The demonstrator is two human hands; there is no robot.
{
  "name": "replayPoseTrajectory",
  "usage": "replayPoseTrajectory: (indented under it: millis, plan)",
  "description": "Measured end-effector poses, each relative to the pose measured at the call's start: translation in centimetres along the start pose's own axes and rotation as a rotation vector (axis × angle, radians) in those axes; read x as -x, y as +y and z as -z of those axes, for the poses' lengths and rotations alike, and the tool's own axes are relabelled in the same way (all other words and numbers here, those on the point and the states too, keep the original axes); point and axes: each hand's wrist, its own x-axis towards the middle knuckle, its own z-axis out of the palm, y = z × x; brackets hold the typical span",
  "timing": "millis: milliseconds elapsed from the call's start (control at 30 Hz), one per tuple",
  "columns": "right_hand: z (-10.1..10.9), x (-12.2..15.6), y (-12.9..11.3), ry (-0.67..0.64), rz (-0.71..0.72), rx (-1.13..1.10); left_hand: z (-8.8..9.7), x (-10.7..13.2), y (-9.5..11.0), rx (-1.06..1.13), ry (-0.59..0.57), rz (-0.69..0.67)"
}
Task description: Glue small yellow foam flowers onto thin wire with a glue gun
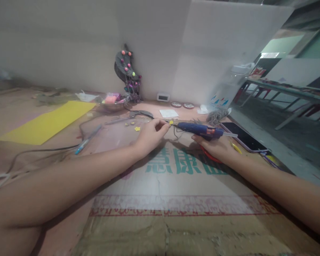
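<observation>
You are gripping a blue glue gun [193,128] in your right hand [216,146], its nozzle pointing at a small yellow piece [171,122] that your left hand [150,137] is pinching. A yellow flower [137,129] is lying on the bench [66,227] near your left hand; a pen [88,139] and a yellow sheet [50,122] are lying farther left. Grey yarn [217,116] and a phone [244,137] are resting beyond your right hand, and a crescent ornament [124,65] is showing against the wall [154,35].

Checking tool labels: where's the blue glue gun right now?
Head view, right of centre: the blue glue gun is in the right hand, pointing left toward the small yellow piece by the left hand.
</observation>
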Motion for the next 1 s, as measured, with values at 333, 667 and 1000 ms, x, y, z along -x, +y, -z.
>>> replayPoseTrajectory:
  millis: [333, 667, 1000]
  plan:
    - [-0.2, 0.1, 0.8, 0.005, 0.036, 0.082, 0.1, 0.0, 0.2, -0.002, -0.002, -0.003]
    - [0.1, -0.1, 0.5, 0.013, 0.01, 0.107, 0.1, -0.1, 0.0, 0.03, 0.017, 0.0]
    - [2.1, -2.7, -0.5, 0.092, 0.007, -0.26, -0.2, 0.0, -0.3, 0.068, -0.022, 0.018]
